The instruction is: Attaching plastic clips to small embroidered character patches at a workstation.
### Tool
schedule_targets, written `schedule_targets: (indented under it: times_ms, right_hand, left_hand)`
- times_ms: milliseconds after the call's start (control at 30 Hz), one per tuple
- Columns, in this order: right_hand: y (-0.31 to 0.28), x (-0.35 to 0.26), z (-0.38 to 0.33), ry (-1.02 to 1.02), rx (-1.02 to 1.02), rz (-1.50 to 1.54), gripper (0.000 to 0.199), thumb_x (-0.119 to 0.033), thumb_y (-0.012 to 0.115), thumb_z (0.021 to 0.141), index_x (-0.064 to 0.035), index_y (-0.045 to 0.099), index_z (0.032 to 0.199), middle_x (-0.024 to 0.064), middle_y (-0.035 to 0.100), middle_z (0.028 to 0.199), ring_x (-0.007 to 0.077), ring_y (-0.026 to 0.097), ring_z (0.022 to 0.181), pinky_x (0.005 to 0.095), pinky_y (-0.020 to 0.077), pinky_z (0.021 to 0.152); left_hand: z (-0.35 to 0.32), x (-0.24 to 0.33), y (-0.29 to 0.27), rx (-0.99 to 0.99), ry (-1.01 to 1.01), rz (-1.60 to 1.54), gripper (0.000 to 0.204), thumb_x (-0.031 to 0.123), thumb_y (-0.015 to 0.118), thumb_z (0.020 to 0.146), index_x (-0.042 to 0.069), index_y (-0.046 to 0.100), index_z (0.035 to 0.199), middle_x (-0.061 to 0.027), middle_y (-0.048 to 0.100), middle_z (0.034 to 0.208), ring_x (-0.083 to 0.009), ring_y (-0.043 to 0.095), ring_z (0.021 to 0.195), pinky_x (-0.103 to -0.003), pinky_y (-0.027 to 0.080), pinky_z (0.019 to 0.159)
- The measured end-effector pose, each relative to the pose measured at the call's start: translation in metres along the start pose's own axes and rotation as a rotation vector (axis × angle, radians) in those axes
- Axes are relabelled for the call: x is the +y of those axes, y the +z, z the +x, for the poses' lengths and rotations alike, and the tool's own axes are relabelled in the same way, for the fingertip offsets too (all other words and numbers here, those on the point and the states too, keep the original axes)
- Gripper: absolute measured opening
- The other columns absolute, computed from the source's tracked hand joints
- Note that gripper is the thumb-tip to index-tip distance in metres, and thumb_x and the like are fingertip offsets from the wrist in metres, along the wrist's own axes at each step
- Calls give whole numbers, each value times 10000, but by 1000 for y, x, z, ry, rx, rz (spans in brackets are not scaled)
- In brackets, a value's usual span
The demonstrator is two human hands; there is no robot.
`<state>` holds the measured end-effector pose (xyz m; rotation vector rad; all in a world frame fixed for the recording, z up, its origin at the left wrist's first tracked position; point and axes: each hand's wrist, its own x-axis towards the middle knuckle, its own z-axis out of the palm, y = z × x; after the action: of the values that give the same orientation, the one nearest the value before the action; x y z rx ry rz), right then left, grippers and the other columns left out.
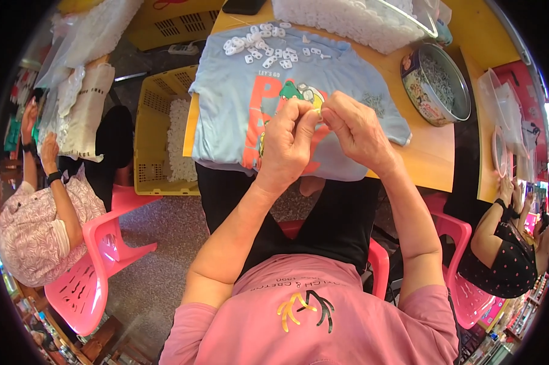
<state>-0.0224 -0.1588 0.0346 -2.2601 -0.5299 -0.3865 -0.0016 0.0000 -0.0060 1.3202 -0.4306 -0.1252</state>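
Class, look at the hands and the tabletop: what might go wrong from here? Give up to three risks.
1. The left hand and right hand pinch a tiny piece over the blue T-shirt; it might slip and be hard to find.
2. The white plastic pieces lie loose on that shirt, so a tug on the cloth could scatter them.
3. The round tin of small grey parts stands uncovered near the table's right edge; a knock might spill it.

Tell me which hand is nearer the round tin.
The right. The right hand is left of the tin and nearer the person's body; the left hand is farther left, with the right hand between it and the tin.
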Motion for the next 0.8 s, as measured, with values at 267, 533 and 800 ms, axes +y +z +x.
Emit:
schedule_targets:
  times_ms: [267, 533, 800]
  right_hand:
    - [16, 0, -2, 10, 112, 2, 78, -9, 566, 917, 25, 527, 859, 136, 544, 788, 324, 540, 683, 358, 443, 604]
    - [3, -1, 6, 15, -3, 5, 84, -24, 578, 918, 18, 524, 869, 134, 485, 753, 310, 496, 642, 373, 417, 573]
    - [13, -1, 3, 19, 78, 6, 113, -44, 565, 934, 18, 503, 862, 146, 475, 748, 328, 502, 650, 387, 414, 574]
  left_hand:
    - [0, -10, 0, 68, -6, -64, 83, 75, 563, 973, 18, 553, 914, 0, 522, 753, -61, 459, 668, -235, 395, 568]
    - [0, -5, -2, 9, -49, -7, 69, 80, 525, 996, 26, 552, 962, 11, 558, 852, -46, 509, 752, -223, 469, 666]
    - [1, -9, 2, 80, -24, -44, 61, 43, 544, 975, 16, 553, 920, -1, 539, 792, -62, 471, 670, -238, 417, 567]
